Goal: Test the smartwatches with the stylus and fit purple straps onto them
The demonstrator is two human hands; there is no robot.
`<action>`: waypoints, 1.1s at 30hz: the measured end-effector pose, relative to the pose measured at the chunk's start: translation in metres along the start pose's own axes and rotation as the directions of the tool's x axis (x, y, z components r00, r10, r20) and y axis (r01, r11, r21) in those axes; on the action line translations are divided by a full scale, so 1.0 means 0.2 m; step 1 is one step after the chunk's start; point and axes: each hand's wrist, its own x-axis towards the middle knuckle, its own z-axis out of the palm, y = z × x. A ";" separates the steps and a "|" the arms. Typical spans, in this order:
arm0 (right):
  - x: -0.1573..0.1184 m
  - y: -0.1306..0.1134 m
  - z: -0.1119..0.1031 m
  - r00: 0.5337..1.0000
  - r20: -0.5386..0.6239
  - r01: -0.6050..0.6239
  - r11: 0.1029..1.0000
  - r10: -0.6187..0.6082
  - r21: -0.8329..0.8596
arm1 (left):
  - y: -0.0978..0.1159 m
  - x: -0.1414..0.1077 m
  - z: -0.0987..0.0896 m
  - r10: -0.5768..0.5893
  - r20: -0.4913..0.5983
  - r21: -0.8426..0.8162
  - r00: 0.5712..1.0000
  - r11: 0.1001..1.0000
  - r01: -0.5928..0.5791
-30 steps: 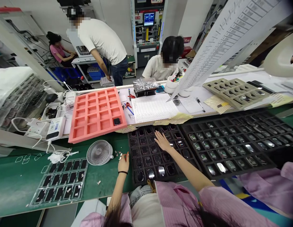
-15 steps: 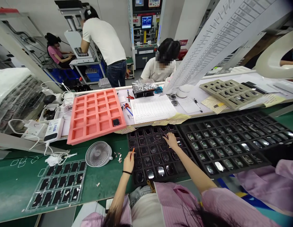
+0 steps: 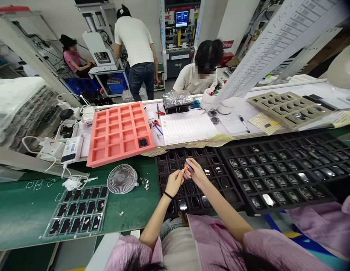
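Fingers (image 3: 192,162) of left hand (image 3: 174,183) and right hand (image 3: 197,175) pinch a dark piece (image 3: 189,169) within black tray (image 3: 224,195) edges

Bright, even light (edges perhaps warped)

Left hand (image 3: 174,183), right hand (image 3: 197,172) over tray (image 3: 166,177)

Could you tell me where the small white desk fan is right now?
In the head view, the fan stands on the green mat, left of the black tray and just below the salmon foam tray.
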 end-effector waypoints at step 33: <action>-0.06 0.11 0.04 0.992 0.042 -0.122 0.978 0.117 0.167 | -0.04 -0.01 0.01 -0.080 -0.001 -0.182 0.997 0.980 0.078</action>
